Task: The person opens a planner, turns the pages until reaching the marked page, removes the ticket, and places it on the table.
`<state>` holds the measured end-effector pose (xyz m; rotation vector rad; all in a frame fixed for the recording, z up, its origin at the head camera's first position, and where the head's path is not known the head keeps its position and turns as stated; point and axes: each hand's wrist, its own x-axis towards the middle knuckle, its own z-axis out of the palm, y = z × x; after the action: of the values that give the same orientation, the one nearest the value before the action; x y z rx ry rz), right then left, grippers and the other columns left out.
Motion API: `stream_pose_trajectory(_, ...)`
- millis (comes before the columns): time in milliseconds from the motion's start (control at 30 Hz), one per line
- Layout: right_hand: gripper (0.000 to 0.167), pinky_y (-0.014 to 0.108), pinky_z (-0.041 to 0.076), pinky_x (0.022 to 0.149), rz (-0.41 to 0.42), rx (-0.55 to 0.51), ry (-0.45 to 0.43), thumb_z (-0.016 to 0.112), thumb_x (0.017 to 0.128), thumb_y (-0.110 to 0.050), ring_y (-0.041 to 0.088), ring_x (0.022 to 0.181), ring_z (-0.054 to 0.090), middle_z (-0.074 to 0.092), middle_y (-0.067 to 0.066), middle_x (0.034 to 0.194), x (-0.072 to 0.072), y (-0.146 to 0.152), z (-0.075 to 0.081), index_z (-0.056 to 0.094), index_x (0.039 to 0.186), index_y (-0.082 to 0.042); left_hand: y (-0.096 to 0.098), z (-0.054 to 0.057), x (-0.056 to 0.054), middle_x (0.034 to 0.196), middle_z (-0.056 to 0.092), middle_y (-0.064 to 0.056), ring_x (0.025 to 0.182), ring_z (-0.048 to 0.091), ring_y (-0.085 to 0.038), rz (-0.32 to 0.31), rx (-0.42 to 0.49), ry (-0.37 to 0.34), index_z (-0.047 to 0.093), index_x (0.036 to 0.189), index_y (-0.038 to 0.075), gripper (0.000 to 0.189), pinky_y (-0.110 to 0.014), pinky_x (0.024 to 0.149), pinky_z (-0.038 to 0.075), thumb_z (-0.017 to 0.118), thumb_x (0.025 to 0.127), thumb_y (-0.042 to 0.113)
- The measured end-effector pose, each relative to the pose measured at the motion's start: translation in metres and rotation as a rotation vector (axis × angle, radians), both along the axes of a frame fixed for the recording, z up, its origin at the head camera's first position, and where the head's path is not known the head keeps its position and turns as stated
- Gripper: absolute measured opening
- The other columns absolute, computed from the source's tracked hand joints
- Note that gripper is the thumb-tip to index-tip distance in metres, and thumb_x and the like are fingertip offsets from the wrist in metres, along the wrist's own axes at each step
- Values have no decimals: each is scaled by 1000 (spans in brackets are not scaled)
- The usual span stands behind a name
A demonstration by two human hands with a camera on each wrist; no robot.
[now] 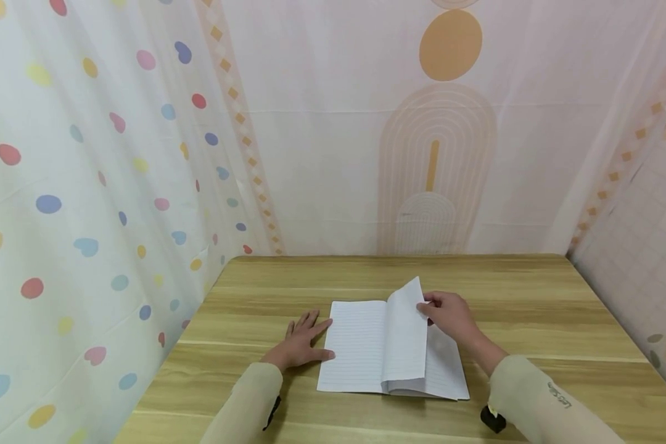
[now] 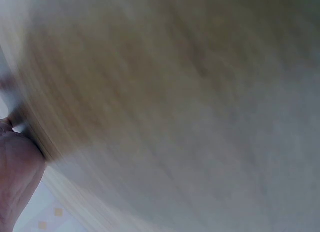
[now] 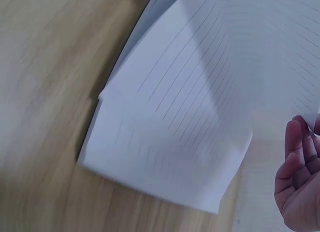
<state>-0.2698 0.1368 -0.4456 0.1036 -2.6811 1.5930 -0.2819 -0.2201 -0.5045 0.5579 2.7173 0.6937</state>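
An open notebook [image 1: 356, 345] with lined white pages lies on the wooden table. My right hand [image 1: 448, 313] pinches the outer edge of a raised page [image 1: 406, 339], which stands curved up from the spine over the right half. In the right wrist view the fingers of that hand [image 3: 302, 177] hold the lifted sheet, with lined pages [image 3: 175, 102] lying below it. Fingers spread, my left hand [image 1: 301, 345] rests on the table at the notebook's left edge, its thumb touching the page margin. Only part of the left hand [image 2: 20, 174] shows in the blurred left wrist view.
The wooden table [image 1: 244, 290] extends around the notebook. A pale patterned curtain [image 1: 322, 154] hangs behind its far edge, and a dotted curtain [image 1: 105, 185] hangs along the left. Dark wrist devices sit under both sleeves, such as the black one [image 1: 493, 419] at the right.
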Motion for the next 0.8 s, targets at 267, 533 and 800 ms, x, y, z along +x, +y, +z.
stream_pose_trajectory(267,34,32,55,64,40,-109,16,62,99,-18,21,74,69,69,7,91,4,-17,2,64,125,4,1,0,-1,164,6,-20,150,-2,-40,2,-1,2,34,156,15,84,-61,115,-4,70,89,51)
stream_pose_trajectory(533,39,44,53,90,306,91,189,58,102,-23,28,106,67,69,14,119,14,-32,-21,61,132,0,1,0,-1,164,7,-19,150,0,-40,10,-1,3,34,156,15,84,-61,115,-4,70,89,50)
stream_pose_trajectory(800,47,60,25,112,667,708,371,58,97,-49,32,137,43,56,10,141,32,-42,-41,67,131,-18,0,1,0,164,9,-20,150,0,-41,11,31,-7,33,156,11,74,-62,115,-4,61,97,46)
